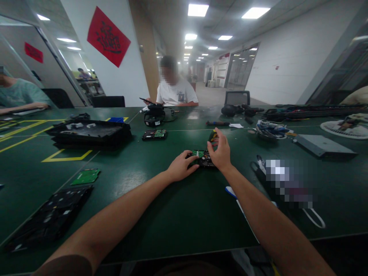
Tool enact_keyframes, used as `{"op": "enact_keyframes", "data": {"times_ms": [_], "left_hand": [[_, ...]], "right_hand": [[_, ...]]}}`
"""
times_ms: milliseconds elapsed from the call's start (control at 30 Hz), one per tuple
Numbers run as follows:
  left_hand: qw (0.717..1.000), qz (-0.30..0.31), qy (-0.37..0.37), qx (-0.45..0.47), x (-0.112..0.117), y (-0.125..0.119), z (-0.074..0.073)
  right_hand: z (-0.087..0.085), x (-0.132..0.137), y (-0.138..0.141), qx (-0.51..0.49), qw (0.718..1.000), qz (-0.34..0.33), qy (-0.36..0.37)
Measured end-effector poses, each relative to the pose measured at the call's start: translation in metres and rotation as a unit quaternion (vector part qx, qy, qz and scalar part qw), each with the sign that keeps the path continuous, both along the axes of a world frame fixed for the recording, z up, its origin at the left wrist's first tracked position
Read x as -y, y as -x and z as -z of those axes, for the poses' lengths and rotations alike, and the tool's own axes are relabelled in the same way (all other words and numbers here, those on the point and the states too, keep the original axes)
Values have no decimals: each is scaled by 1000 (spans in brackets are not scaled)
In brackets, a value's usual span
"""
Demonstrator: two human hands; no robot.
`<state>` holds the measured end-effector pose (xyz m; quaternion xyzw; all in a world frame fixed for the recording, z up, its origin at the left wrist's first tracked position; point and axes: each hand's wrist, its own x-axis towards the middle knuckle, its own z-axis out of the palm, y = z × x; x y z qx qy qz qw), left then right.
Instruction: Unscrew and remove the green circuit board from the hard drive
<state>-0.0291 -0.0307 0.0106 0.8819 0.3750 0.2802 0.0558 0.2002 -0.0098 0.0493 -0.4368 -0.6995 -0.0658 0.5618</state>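
A small black hard drive [204, 160] with a green circuit board on top lies on the dark green table [172, 207] in front of me. My left hand [181, 166] rests on its left side and holds it down. My right hand [220, 150] is over its right side, fingers curled around a yellow and black screwdriver [212, 137] that stands on the drive.
Another hard drive [154, 134] lies farther back. Black trays [89, 133] sit at the left, a loose green board [86, 176] and a black panel [48, 218] nearer me. A person in a white shirt [176, 92] sits across the table. Cables and tools [270, 129] lie at the right.
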Motion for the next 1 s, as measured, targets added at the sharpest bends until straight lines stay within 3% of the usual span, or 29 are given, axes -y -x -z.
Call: {"op": "enact_keyframes", "data": {"times_ms": [1000], "left_hand": [[1000,9,2,-2,2,0,-3]], "right_hand": [[2,-2,-2,-12,1000,-6,15]]}}
